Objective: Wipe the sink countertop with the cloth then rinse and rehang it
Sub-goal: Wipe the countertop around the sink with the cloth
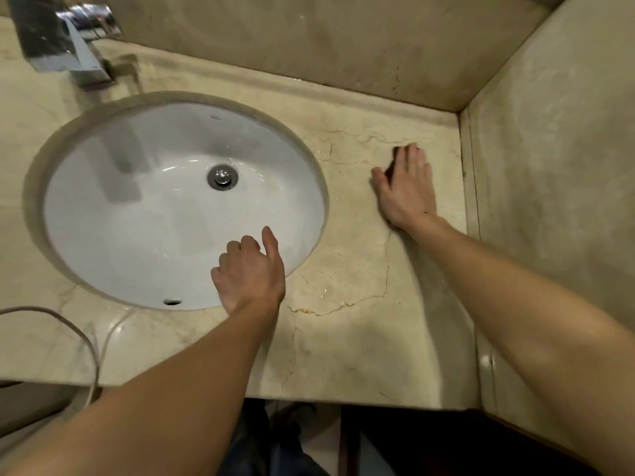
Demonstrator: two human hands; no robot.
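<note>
Marble countertop bears the right hand, nearly hiding a dark cloth.

Beige veined marble countertop: polished, glossy. White oval ceramic basin: glazed gloss. Round chrome drain plug, angular chrome tap: mirror-bright. Beige stone wall: matt.

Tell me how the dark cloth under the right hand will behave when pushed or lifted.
Probably soft and floppy: the cloth lies flattened almost out of sight beneath the right hand, so it should droop when lifted. Likely light, since one flat palm covers it. It may slide easily, as the countertop looks glossy and polished.
</note>
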